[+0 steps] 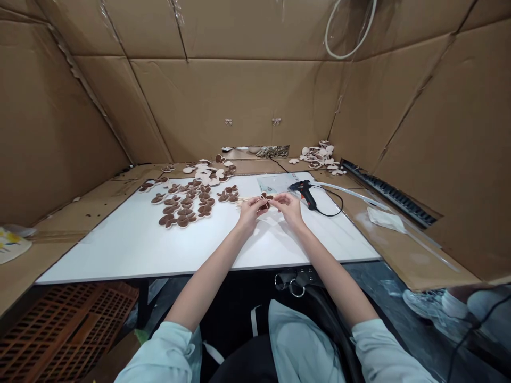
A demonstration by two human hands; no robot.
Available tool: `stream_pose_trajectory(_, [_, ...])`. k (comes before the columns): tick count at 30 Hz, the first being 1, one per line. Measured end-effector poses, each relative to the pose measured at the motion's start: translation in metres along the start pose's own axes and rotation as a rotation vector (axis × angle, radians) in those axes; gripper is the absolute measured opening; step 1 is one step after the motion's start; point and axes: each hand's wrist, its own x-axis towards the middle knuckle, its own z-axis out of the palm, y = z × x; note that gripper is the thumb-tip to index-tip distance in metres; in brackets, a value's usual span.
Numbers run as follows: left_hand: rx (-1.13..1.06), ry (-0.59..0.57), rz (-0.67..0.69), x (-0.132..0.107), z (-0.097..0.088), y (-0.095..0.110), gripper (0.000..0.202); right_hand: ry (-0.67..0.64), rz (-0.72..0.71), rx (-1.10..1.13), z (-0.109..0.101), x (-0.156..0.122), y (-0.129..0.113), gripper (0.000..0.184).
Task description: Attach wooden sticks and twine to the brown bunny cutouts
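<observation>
Above the white board (191,255), my left hand (251,211) and my right hand (288,206) meet around a small brown piece with pale edges (265,200), shaped like a flower or bow. Both hands pinch it from opposite sides; the fingertips partly cover it. Just left of my left hand, thin pale sticks (241,201) lie on the board, mostly hidden. A black hot glue gun (305,192) with an orange trigger rests to the right of my right hand. Many similar brown pieces (186,205) are spread on the left half of the board.
Cardboard walls (255,90) enclose the back and sides. A pile of pale pieces (319,155) sits at the back right corner. A clear tube (359,194) and a white packet (385,219) lie on the right. An orange plastic crate (67,324) stands low left.
</observation>
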Motion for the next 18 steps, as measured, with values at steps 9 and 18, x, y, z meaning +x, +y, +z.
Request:
stream_pose_trajectory(9, [-0.008, -0.035, -0.033, 0.0000, -0.0023, -0.0020, 0.020, -0.054, 0.113, 0.081, 0.0002, 0.0024, -0.0005, 0.026])
stream_pose_trajectory(18, [-0.046, -0.030, -0.095, 0.0011, -0.0038, -0.0025, 0.022, -0.022, 0.062, 0.049, -0.0023, 0.0035, 0.0028, 0.023])
